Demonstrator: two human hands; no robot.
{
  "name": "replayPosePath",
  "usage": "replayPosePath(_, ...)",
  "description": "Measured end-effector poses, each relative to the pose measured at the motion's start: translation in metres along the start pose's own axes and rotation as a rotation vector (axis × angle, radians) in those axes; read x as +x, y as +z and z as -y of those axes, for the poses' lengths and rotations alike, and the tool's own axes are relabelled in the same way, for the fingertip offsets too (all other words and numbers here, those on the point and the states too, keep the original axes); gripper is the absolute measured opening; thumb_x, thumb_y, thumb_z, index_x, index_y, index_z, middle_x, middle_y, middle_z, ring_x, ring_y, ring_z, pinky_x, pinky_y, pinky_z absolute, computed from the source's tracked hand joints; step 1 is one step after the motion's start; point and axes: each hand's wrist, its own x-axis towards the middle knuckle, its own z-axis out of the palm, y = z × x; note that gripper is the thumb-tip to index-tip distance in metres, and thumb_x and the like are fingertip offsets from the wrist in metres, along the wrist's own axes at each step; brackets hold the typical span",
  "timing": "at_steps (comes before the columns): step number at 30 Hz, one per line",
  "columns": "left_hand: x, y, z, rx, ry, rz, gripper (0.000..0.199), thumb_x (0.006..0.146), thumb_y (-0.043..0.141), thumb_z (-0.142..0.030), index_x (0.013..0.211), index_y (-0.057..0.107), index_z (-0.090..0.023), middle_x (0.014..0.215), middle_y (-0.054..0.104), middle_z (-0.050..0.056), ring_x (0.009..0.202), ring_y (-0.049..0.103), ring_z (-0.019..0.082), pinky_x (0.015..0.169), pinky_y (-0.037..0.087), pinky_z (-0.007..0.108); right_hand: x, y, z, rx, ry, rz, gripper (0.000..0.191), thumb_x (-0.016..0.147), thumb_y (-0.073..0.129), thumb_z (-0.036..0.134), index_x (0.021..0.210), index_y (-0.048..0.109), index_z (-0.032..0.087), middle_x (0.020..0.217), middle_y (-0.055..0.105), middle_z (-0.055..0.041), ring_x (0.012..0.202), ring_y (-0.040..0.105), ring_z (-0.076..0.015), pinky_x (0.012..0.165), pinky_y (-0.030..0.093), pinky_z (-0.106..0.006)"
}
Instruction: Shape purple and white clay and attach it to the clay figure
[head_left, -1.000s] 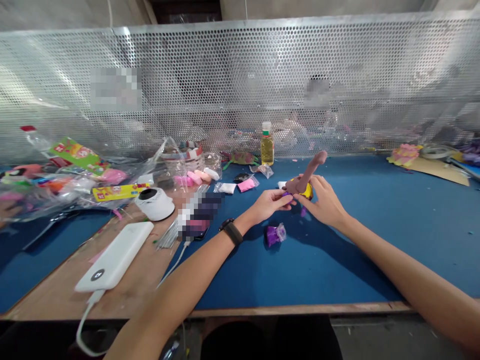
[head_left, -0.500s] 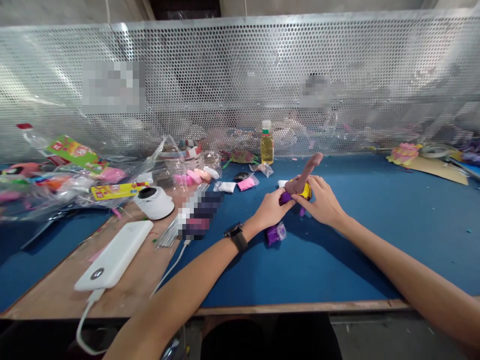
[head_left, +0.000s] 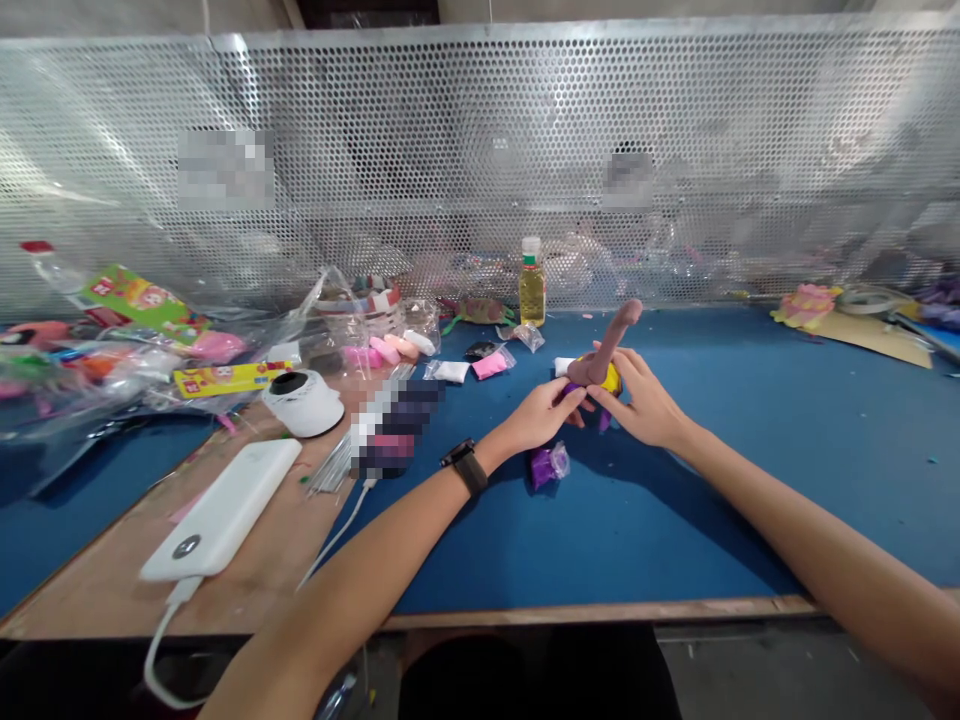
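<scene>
Between my two hands is a clay figure (head_left: pixel 602 366) with a long, upright mauve-brown neck bent at the top, a yellow part at its right and purple parts below. My left hand (head_left: pixel 541 412) is closed on its left side, pressing at the purple clay. From the right, my right hand (head_left: pixel 646 402) wraps round the yellow side, thumb toward the front. My fingers hide much of the body. Just below my left hand lies an opened packet of purple clay (head_left: pixel 546 466). A white piece (head_left: pixel 564 367) shows behind the figure.
White and pink clay packets (head_left: pixel 491 364) lie left of my hands, with an oil-coloured bottle (head_left: pixel 532 285) behind. A phone (head_left: pixel 394 430), white power bank (head_left: pixel 225 510) with a cable, and white camera-like device (head_left: pixel 304 403) occupy the left. Perforated metal screen (head_left: pixel 465 130) stands behind the table.
My left fingers have shifted slightly on the purple clay, and more of them show beneath the figure. Both hands stay on it; the whole view has moved a little.
</scene>
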Motion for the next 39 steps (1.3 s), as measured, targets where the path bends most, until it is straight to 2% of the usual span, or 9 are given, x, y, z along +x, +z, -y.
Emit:
replayPosePath(7, -0.001, -0.001, -0.011, -0.095, -0.049, -0.022, 0.051, 0.095, 0.061, -0.064, 0.096, 0.063, -0.013, 0.092, 0.069, 0.007, 0.069, 0.064, 0.012, 0.074, 0.056, 0.031, 0.0, 0.002, 0.0, 0.017, -0.03, 0.01, 0.047, 0.103, 0.054, 0.045, 0.144, 0.047, 0.024, 0.148, 0.055, -0.0159, 0.139, 0.051, -0.0347, 0.116, 0.043, -0.06)
replayPosePath(10, 0.001, -0.002, -0.013, -0.213, -0.147, -0.013, 0.053, 0.097, 0.055, -0.065, 0.102, 0.063, -0.013, 0.096, 0.069, 0.009, 0.075, 0.066, 0.014, 0.08, 0.057, 0.033, 0.0, 0.002, 0.002, -0.014, -0.007, -0.003, 0.045, 0.102, 0.055, 0.043, 0.141, 0.048, 0.023, 0.143, 0.059, -0.0168, 0.135, 0.054, -0.0356, 0.113, 0.046, -0.06)
replayPosePath(13, 0.002, -0.001, -0.011, -0.261, -0.208, -0.091, 0.048, 0.101, 0.049, -0.062, 0.113, 0.06, -0.017, 0.106, 0.068, 0.01, 0.086, 0.068, 0.017, 0.081, 0.057, 0.034, 0.0, 0.001, 0.002, -0.059, 0.024, -0.022, 0.042, 0.101, 0.055, 0.043, 0.138, 0.051, 0.023, 0.136, 0.062, -0.0168, 0.129, 0.057, -0.0373, 0.107, 0.049, -0.061)
replayPosePath(17, -0.002, 0.004, -0.011, 0.105, -0.041, -0.156, 0.032, 0.097, 0.065, -0.043, 0.115, 0.059, -0.018, 0.112, 0.067, 0.009, 0.095, 0.065, 0.019, 0.084, 0.052, 0.031, 0.0, 0.001, 0.001, -0.101, 0.052, -0.059, 0.042, 0.1, 0.057, 0.046, 0.136, 0.053, 0.024, 0.134, 0.064, -0.0162, 0.127, 0.059, -0.0377, 0.104, 0.051, -0.06)
replayPosePath(20, -0.006, 0.008, -0.015, 0.346, 0.024, -0.176, 0.026, 0.098, 0.062, -0.039, 0.112, 0.059, -0.018, 0.104, 0.069, 0.007, 0.092, 0.063, 0.02, 0.086, 0.049, 0.032, -0.001, 0.003, 0.002, -0.125, 0.063, -0.073, 0.042, 0.1, 0.058, 0.048, 0.134, 0.054, 0.024, 0.133, 0.064, -0.0158, 0.125, 0.06, -0.037, 0.103, 0.051, -0.059)
replayPosePath(25, -0.007, 0.008, -0.017, 0.462, 0.041, -0.208, 0.024, 0.103, 0.053, -0.043, 0.108, 0.057, -0.019, 0.101, 0.071, 0.008, 0.093, 0.066, 0.024, 0.085, 0.047, 0.033, -0.001, 0.005, 0.009, -0.13, 0.069, -0.075, 0.042, 0.1, 0.057, 0.048, 0.134, 0.055, 0.025, 0.131, 0.064, -0.0156, 0.122, 0.061, -0.0372, 0.101, 0.052, -0.059)
replayPosePath(33, -0.007, 0.004, -0.009, 0.576, 0.074, -0.216, 0.03, 0.107, 0.042, -0.044, 0.104, 0.06, -0.02, 0.086, 0.068, 0.008, 0.079, 0.063, 0.024, 0.074, 0.042, 0.032, -0.001, 0.006, 0.012, -0.09, 0.064, -0.083, 0.043, 0.101, 0.055, 0.048, 0.137, 0.053, 0.026, 0.133, 0.063, -0.0151, 0.124, 0.06, -0.0374, 0.102, 0.052, -0.06)
replayPosePath(36, -0.004, 0.005, -0.01, 0.523, 0.075, -0.236, 0.033, 0.107, 0.043, -0.046, 0.101, 0.061, -0.019, 0.084, 0.066, 0.007, 0.076, 0.058, 0.02, 0.074, 0.042, 0.031, -0.001, 0.005, 0.011, -0.098, 0.063, -0.079, 0.042, 0.102, 0.055, 0.048, 0.137, 0.053, 0.026, 0.134, 0.063, -0.0156, 0.125, 0.059, -0.0375, 0.102, 0.052, -0.06)
replayPosePath(39, -0.001, 0.003, -0.011, 0.233, 0.002, -0.178, 0.042, 0.104, 0.046, -0.056, 0.092, 0.059, -0.018, 0.083, 0.063, 0.004, 0.073, 0.055, 0.016, 0.071, 0.044, 0.03, -0.001, 0.005, 0.008, -0.14, 0.061, -0.073, 0.042, 0.101, 0.057, 0.048, 0.136, 0.054, 0.025, 0.134, 0.063, -0.016, 0.123, 0.06, -0.0381, 0.102, 0.051, -0.061)
